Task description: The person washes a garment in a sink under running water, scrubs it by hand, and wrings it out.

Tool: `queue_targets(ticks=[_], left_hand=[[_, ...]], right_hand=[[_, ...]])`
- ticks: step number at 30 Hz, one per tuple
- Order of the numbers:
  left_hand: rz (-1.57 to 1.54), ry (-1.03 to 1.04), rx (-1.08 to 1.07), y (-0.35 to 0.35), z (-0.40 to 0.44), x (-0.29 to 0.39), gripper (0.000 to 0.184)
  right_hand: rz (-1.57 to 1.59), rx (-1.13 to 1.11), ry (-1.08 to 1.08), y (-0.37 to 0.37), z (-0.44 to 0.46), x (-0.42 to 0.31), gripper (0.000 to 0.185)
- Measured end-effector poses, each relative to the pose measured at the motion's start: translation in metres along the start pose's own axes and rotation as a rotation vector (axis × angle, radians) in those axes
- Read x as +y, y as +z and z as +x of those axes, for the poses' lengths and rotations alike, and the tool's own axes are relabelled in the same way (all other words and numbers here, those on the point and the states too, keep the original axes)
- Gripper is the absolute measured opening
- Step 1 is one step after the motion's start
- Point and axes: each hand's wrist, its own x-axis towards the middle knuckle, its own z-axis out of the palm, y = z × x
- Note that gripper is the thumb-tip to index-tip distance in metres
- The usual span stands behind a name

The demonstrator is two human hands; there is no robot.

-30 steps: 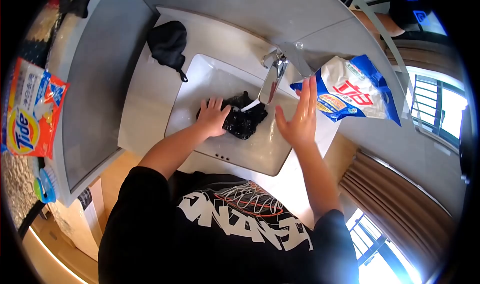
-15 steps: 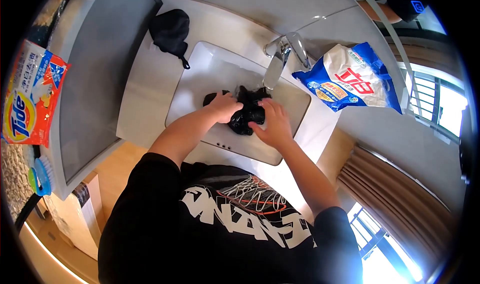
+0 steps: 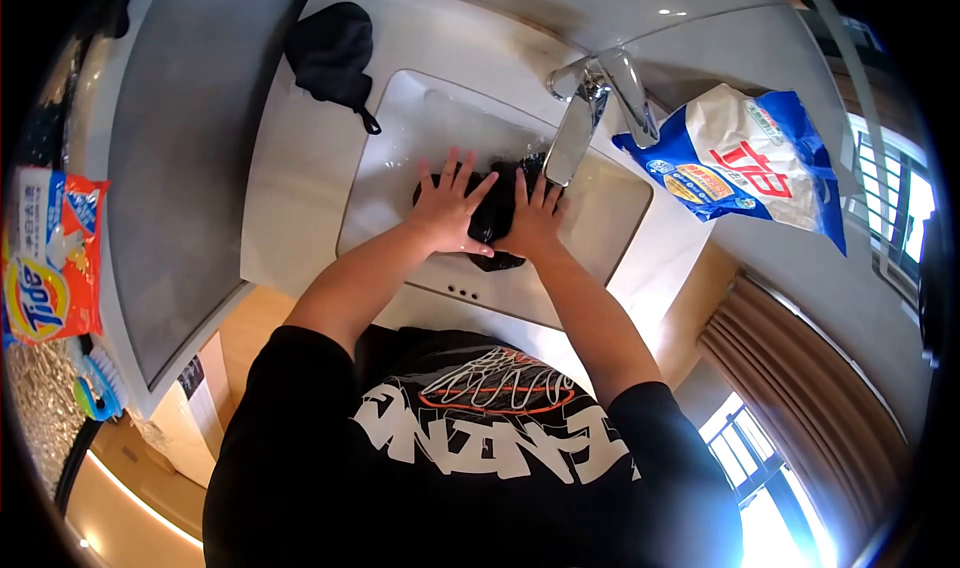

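Note:
A wet black cloth (image 3: 492,211) lies bunched in the white sink (image 3: 600,218). On its left part rests my left hand (image 3: 447,211), fingers spread and pointing away from me. My right hand (image 3: 534,222) presses on the cloth's right side, its fingers also apart. The thumbs are close together over the lower middle of the cloth. Just beyond my right hand hangs the spout of the chrome faucet (image 3: 580,133). Parts of the cloth are hidden under both palms.
Another black cloth item (image 3: 332,56) with a loop lies on the counter (image 3: 283,183) at the sink's back left. A blue and white detergent bag (image 3: 745,163) is right of the faucet. At far left are a Tide bag (image 3: 52,258) and a blue brush (image 3: 100,386).
Both hands came down onto the cloth, the right one from the raised position near the faucet. The water stream seen a second ago no longer shows. The view has shifted slightly.

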Motion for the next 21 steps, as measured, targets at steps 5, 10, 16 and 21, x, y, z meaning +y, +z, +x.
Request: queue_targets(ticks=[5, 10, 16, 21], left_hand=[[0.028, 0.094, 0.159, 0.025, 0.039, -0.004, 0.114], [0.022, 0.063, 0.177, 0.032, 0.065, -0.001, 0.073], [-0.257, 0.004, 0.161, 0.007, 0.074, -0.003, 0.055], [-0.225, 0.154, 0.393, 0.006, 0.025, -0.009, 0.085]], right_hand=[[-0.032, 0.016, -0.095, 0.029, 0.039, 0.024, 0.127], [0.073, 0.218, -0.056, 0.018, 0.053, 0.03, 0.058], [0.2, 0.088, 0.084, -0.011, 0.045, 0.032, 0.055], [0.223, 0.311, -0.279, 0.011, -0.008, 0.063, 0.087]])
